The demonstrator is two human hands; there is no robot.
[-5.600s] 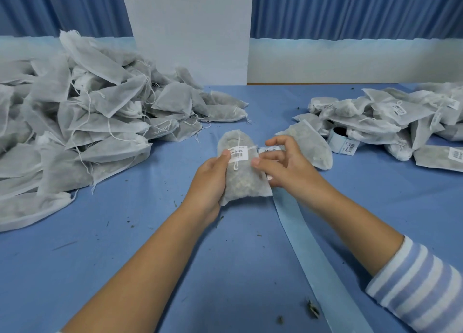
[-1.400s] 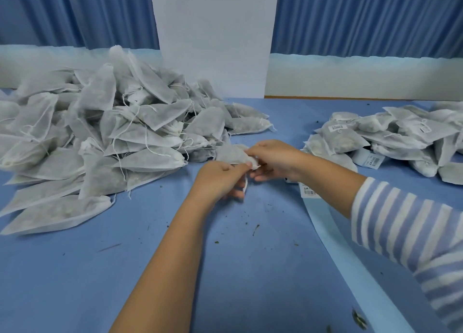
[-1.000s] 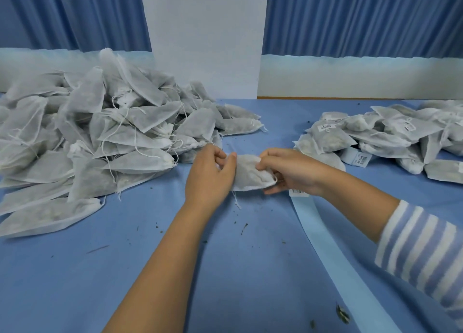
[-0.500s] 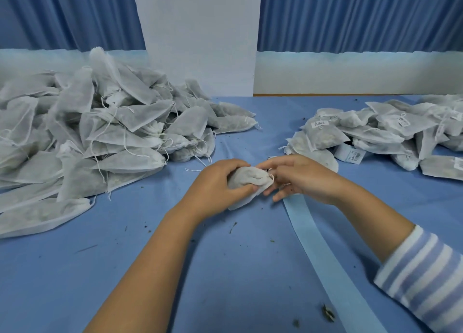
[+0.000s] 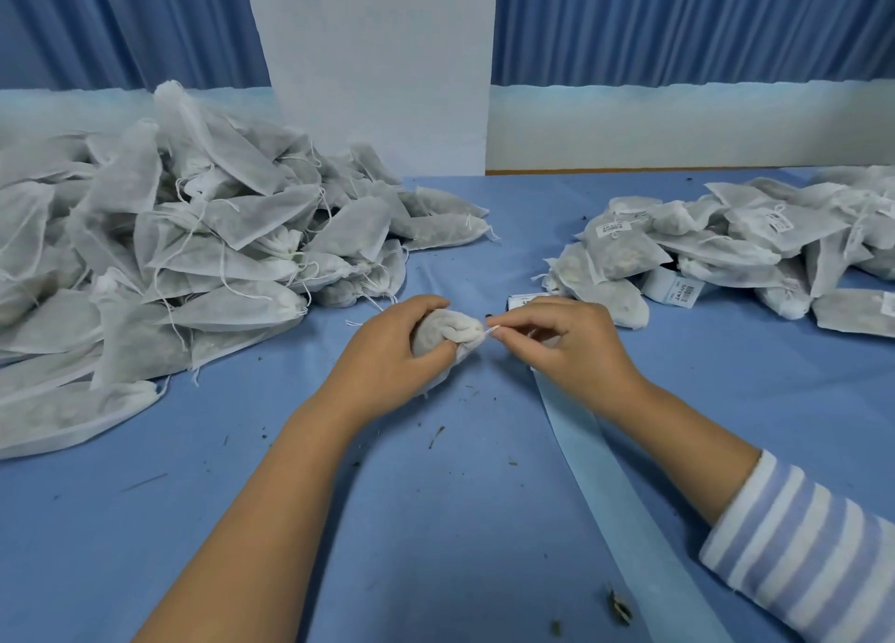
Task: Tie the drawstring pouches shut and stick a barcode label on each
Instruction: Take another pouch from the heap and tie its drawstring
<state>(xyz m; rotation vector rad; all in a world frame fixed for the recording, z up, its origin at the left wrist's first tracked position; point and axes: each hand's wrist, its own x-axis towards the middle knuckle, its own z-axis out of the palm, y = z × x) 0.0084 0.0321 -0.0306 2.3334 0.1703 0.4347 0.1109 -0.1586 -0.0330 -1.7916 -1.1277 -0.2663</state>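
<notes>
We see the left hand curled round a pouch over the bench. The right hand, just beside it, pinches the drawstring at the pouch's gathered mouth. A strip runs beneath the right wrist.

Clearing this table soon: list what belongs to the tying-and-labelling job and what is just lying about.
Job: pouch gripped by left hand; drawstring pinched by right hand; untied pile; labelled pile; label strip; label roll.
Lying about: dried scraps; white panel; curtain.
</notes>
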